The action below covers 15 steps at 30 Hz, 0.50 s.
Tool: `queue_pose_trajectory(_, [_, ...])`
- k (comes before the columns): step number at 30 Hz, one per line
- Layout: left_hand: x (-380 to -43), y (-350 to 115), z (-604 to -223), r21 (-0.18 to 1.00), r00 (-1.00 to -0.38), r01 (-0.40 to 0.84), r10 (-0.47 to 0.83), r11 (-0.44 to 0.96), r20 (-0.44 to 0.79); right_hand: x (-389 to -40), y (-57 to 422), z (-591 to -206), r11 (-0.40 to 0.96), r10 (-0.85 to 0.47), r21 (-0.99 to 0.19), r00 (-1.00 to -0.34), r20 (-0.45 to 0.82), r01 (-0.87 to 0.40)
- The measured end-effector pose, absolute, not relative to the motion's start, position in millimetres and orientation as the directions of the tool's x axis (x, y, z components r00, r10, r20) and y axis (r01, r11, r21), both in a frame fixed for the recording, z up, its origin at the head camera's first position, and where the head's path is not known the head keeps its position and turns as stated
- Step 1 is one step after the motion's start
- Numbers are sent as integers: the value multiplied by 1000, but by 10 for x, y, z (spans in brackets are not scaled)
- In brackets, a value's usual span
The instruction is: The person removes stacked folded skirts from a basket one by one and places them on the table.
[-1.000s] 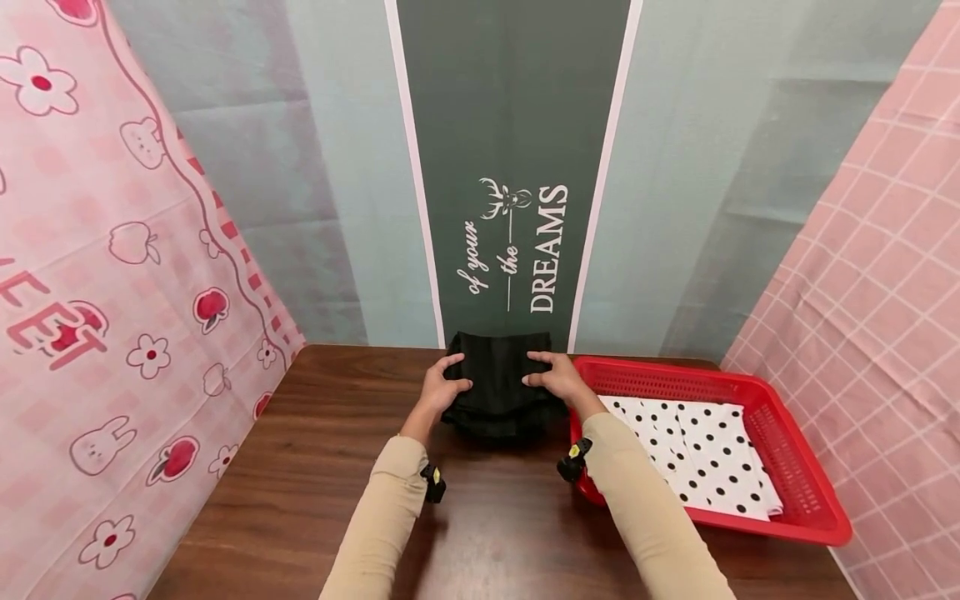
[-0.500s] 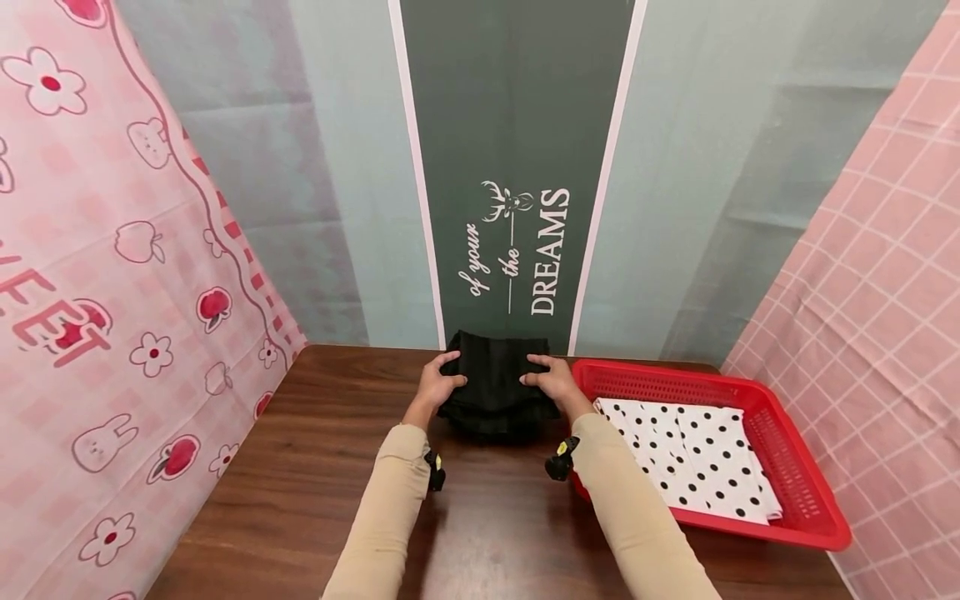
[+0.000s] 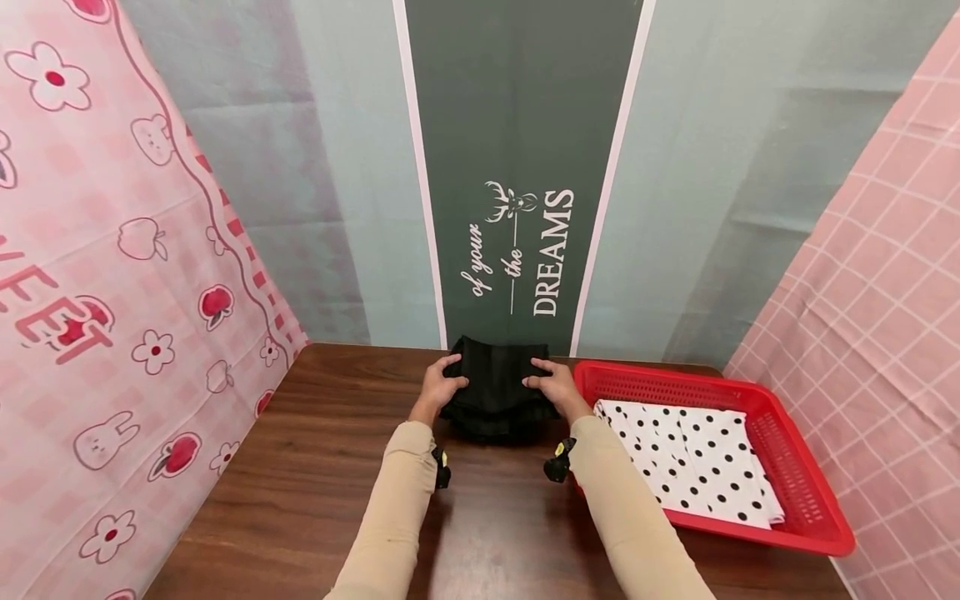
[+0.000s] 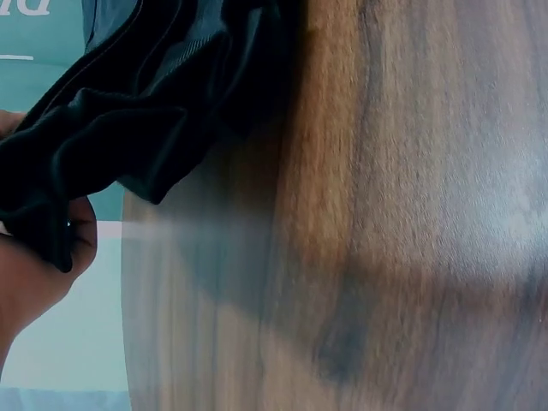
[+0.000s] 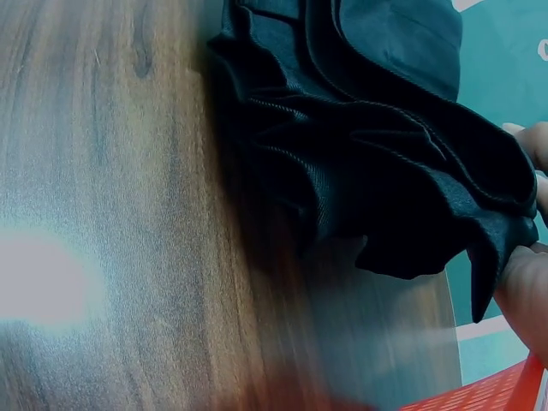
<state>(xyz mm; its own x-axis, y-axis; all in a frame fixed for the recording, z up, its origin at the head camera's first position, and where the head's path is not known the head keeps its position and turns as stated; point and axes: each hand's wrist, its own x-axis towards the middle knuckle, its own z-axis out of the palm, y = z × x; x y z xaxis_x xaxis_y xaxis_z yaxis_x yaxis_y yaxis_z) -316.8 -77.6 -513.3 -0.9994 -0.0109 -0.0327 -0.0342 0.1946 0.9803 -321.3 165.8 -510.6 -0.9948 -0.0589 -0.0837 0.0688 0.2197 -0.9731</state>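
Observation:
A folded black cloth, several layers thick, sits at the far edge of the wooden table in the head view. My left hand grips its left side, thumb on top. On the opposite side, my right hand pinches the cloth in the same way. The left wrist view shows the black cloth bunched in loose folds, with part of my left hand at its corner. In the right wrist view, stacked hems of the cloth droop between the table and my right hand.
A red plastic basket stands on the table's right, close by my right forearm. Inside it lies a folded white cloth with black dots. The brown wooden table ends against a grey-green curtain; pink curtains hang at both sides.
Both hands stay on the black cloth. Its far edge has sunk slightly in the middle, and my right wrist has shifted a little to the left.

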Motion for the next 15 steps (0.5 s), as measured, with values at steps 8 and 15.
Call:
queue_pose_trajectory(8, [-3114,-927,-5192,980,-999,-25,-29,198,-20,-3183,1609,-5090,304,-104,-947,-985,-136,99])
queue_pose_trajectory(15, [-3089,-1020,-5251,979,-998,-60,-5,194,-60,-3148,1595,-5102,428,-164,-900,-973,-162,77])
